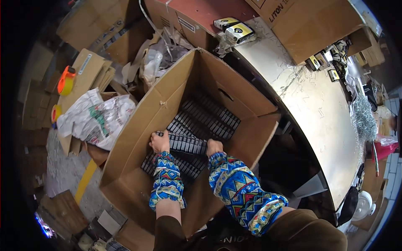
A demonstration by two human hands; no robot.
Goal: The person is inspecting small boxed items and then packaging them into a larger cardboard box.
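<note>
Both my arms, in blue patterned sleeve covers, reach down into a tall open cardboard box (142, 125). A row of small dark packs with pale edges (187, 143) runs between my hands. My left hand (160, 142) is closed on its left end, and my right hand (215, 147) presses against its right end, fingers partly hidden. Further rows of the same packs (211, 115) lie side by side on the far part of the box's bottom. Nearer me, below the held row, are more packs (190, 167), partly covered by my left forearm.
A metal-topped table (310, 100) stands at the right, with yellow and black small boxes (239, 32) and a big carton (310, 25). At the left are a crumpled white sack (102, 117), flattened cardboard (90, 71) and an orange tape dispenser (66, 80).
</note>
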